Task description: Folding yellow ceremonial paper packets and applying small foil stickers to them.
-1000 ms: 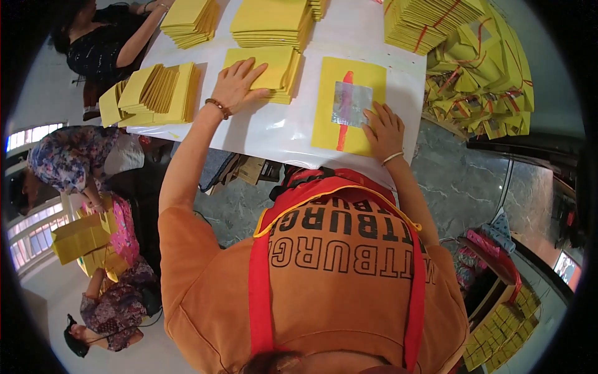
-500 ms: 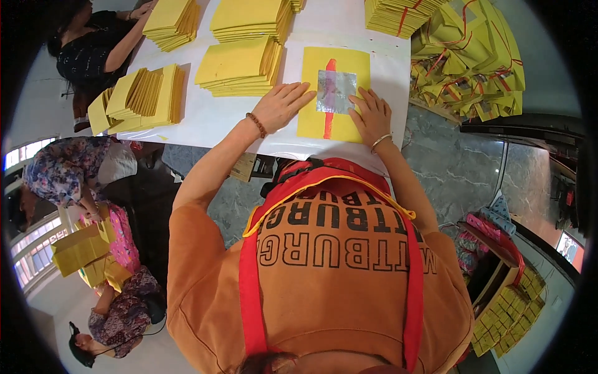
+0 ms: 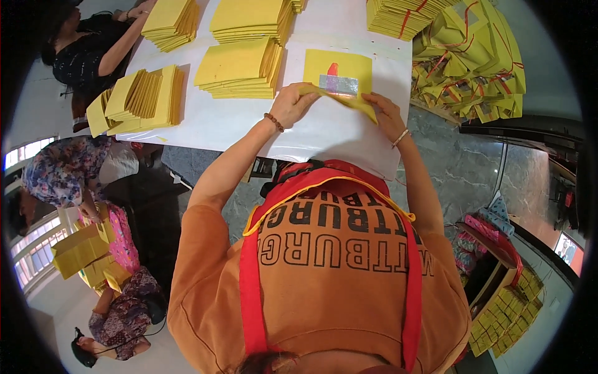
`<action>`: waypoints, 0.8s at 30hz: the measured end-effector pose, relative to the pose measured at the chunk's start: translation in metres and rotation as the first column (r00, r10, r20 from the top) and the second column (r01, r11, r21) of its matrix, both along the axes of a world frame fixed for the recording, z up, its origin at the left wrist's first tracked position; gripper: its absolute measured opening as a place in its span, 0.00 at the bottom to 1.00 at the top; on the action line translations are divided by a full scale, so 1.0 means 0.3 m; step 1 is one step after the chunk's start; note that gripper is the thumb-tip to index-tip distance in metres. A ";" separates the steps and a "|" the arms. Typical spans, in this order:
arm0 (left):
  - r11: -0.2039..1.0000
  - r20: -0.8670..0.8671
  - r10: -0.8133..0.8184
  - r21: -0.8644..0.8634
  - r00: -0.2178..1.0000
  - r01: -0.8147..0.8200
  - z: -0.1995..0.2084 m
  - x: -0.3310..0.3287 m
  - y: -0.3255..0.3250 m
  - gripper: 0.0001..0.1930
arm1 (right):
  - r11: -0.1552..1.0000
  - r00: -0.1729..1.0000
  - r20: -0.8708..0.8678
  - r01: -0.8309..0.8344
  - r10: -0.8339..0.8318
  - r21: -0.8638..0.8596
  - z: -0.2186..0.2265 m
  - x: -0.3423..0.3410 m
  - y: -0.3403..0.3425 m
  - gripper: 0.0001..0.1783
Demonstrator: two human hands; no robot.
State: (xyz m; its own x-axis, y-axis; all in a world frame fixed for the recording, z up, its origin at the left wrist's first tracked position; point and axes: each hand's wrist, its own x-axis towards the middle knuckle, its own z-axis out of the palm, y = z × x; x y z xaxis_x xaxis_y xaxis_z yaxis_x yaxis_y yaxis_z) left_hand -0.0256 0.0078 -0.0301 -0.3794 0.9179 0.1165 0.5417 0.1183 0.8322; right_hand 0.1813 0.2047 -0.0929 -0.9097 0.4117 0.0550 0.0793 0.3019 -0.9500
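Observation:
A yellow paper sheet point(image 3: 316, 65) lies on the white table, its near edge lifted and curling away from me. On it are a square of silver foil point(image 3: 339, 83), now partly covered by the raised edge, and a red strip point(image 3: 332, 68), mostly hidden. My left hand point(image 3: 293, 105) pinches the lifted edge at its left corner. At the right corner, my right hand point(image 3: 387, 116) grips the same edge between thumb and fingers. Just left of the sheet stands a stack of folded yellow paper point(image 3: 235, 65).
More folded yellow stacks point(image 3: 248, 21) stand across the white table point(image 3: 218, 128). Tied bundles of yellow paper point(image 3: 468, 62) are heaped beyond its right edge. One person point(image 3: 87, 53) works at the table's far left; two others sit lower left, one with yellow paper point(image 3: 81, 249).
The sheet lay flat under both hands; now its near edge is raised and bent away from me over the foil. Both hands have taken hold of that edge.

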 end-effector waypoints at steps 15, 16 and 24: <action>0.945 -0.579 -0.316 -0.122 0.752 0.303 -0.028 0.022 -0.136 0.20 | 0.629 0.998 0.012 -0.050 0.064 0.776 0.128 0.106 -0.132 0.18; 0.945 -0.575 -0.318 -0.124 0.754 0.304 -0.028 0.026 -0.140 0.20 | 0.676 0.994 0.012 -0.082 0.108 0.732 0.123 0.116 -0.134 0.18; 0.993 -0.243 -0.113 -0.057 0.963 0.102 -0.059 0.026 -0.100 0.08 | 0.873 0.997 0.016 0.059 -0.076 0.484 0.143 0.077 -0.157 0.10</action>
